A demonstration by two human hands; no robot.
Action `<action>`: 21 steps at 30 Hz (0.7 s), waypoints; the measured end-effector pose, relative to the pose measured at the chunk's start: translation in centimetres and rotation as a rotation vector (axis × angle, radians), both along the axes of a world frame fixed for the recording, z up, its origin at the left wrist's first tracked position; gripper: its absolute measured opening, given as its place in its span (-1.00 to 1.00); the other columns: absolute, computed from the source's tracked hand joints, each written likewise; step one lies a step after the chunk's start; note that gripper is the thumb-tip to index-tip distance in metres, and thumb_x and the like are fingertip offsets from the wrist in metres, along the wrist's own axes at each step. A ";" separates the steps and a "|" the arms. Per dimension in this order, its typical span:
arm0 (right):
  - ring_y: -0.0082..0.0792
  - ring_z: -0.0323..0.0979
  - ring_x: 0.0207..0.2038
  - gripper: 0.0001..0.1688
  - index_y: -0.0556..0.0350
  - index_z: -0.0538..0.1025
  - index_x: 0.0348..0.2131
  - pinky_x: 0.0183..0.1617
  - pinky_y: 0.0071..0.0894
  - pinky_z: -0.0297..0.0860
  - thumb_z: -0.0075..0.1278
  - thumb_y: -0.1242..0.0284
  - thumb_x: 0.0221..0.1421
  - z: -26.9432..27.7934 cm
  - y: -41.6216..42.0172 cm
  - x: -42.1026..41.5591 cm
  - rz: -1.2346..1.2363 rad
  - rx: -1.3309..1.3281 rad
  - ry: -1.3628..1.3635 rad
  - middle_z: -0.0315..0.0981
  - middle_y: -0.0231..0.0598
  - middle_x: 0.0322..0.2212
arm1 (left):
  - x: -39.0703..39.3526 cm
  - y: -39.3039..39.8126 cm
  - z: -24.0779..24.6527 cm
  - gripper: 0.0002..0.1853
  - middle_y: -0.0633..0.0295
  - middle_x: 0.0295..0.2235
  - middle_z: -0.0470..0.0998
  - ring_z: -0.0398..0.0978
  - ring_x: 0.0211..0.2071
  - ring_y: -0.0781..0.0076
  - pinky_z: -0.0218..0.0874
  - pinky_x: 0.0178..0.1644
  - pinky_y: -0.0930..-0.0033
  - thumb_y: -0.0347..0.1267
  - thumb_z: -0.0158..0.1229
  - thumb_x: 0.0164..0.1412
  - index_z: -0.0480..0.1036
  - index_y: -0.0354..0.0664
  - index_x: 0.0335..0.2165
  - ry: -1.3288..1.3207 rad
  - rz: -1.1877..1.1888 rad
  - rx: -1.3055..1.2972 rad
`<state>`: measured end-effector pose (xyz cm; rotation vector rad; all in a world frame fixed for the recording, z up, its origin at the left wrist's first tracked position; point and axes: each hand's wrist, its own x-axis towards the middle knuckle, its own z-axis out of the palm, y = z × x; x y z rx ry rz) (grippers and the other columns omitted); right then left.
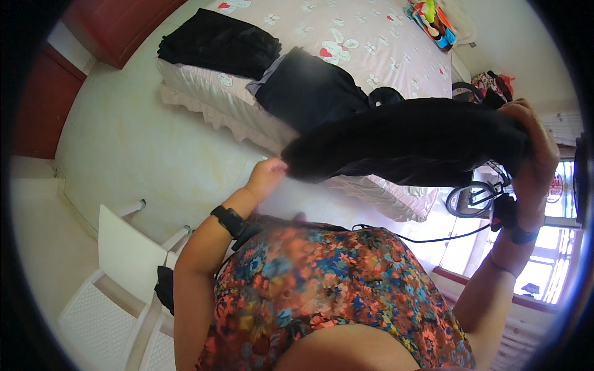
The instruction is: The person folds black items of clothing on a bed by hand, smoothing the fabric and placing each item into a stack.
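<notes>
A black cloth garment [408,139] is stretched between my two hands above the front edge of the bed. At its left end, the fingers of my left hand [269,175] pinch the cloth. My right hand [533,130] grips the opposite end, with the thumb side towards the top and some fingers hidden by fabric. Behind the held cloth, a dark garment [311,90] with a grey edge lies spread on the bed [297,23], partly covered from view. Further left, a folded black garment [218,41] rests at the bed's corner.
A pile of colourful clothes [431,23] sits at the bed's far side. To the right stands a bicycle [471,199] near a bright barred window [543,264]. White chairs [102,306] are at lower left, with reddish-brown furniture [116,28] at upper left. A black cable [441,240] runs towards my right wrist.
</notes>
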<state>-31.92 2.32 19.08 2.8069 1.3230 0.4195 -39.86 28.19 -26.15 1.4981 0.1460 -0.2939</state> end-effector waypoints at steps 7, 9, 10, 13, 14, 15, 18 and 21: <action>-0.20 0.36 -0.02 -0.54 0.08 0.38 -0.01 0.13 -0.27 0.19 0.00 0.52 0.03 3.8 -2.8 0.3 -0.022 0.020 0.032 0.42 -0.12 -0.15 | -1.6 -2.8 -7.2 -0.60 0.19 -0.34 0.43 0.39 -0.43 0.52 0.26 -0.34 0.52 -0.67 0.06 -0.11 0.36 -0.28 -0.19 0.004 0.097 0.233; -0.15 0.36 -0.02 -0.52 0.10 0.36 0.00 0.13 -0.20 0.20 0.01 0.46 0.04 4.5 -3.1 0.6 0.023 -0.018 0.048 0.41 -0.07 -0.14 | -1.5 -2.9 -6.2 -0.48 0.13 -0.21 0.36 0.42 -0.37 0.47 0.29 -0.31 0.49 -0.66 0.09 -0.14 0.30 -0.26 -0.09 -0.058 0.165 0.280; -0.14 0.35 -0.02 -0.52 0.12 0.36 -0.01 0.12 -0.19 0.20 0.01 0.44 0.04 4.8 -3.6 0.6 0.034 -0.027 0.052 0.41 -0.05 -0.15 | -1.4 -2.9 -5.9 -0.41 0.09 -0.14 0.32 0.43 -0.34 0.44 0.30 -0.29 0.48 -0.66 0.10 -0.16 0.27 -0.24 -0.05 -0.090 0.196 0.301; -0.14 0.30 -0.01 -0.53 0.17 0.32 -0.04 0.10 -0.25 0.18 -0.10 0.29 0.10 5.7 -4.6 0.8 0.042 -0.152 0.001 0.33 -0.06 -0.13 | -0.6 -2.7 -6.2 -0.30 0.08 -0.01 0.19 0.42 -0.22 0.35 0.33 -0.25 0.45 -0.66 0.12 -0.18 0.19 -0.23 0.04 -0.422 0.164 0.267; -0.14 0.29 -0.02 -0.52 0.18 0.31 -0.06 0.09 -0.27 0.17 -0.13 0.25 0.11 6.0 -4.7 0.8 0.044 -0.185 0.016 0.30 -0.07 -0.13 | -0.6 -2.8 -6.1 -0.29 0.09 -0.03 0.22 0.41 -0.19 0.34 0.33 -0.25 0.45 -0.66 0.12 -0.18 0.18 -0.22 0.05 -0.399 0.151 0.259; -0.15 0.27 -0.03 -0.51 0.19 0.30 -0.07 0.08 -0.30 0.16 -0.17 0.20 0.13 6.4 -4.8 0.9 0.046 -0.217 0.032 0.28 -0.08 -0.14 | -0.5 -3.0 -6.1 -0.27 0.11 -0.05 0.26 0.39 -0.16 0.34 0.32 -0.26 0.44 -0.67 0.11 -0.18 0.17 -0.22 0.06 -0.376 0.138 0.251; -0.16 0.28 -0.08 -0.49 0.18 0.30 -0.12 0.06 -0.34 0.16 -0.18 0.13 0.12 7.4 -5.2 1.6 0.034 -0.265 0.156 0.27 -0.10 -0.19 | -0.1 -3.0 -6.4 -0.38 0.13 -0.14 0.36 0.41 -0.19 0.31 0.32 -0.29 0.41 -0.67 0.14 -0.19 0.28 -0.22 -0.04 -0.327 0.104 0.197; -0.14 0.29 -0.06 -0.50 0.15 0.32 -0.09 0.08 -0.28 0.15 -0.09 0.19 0.07 7.2 -5.8 1.7 0.008 -0.294 0.151 0.29 -0.08 -0.18 | -0.5 -2.0 -5.9 -0.63 0.14 -0.25 0.42 0.45 -0.28 0.28 0.31 -0.30 0.38 -0.67 0.17 -0.20 0.41 -0.23 -0.30 -0.307 0.061 0.416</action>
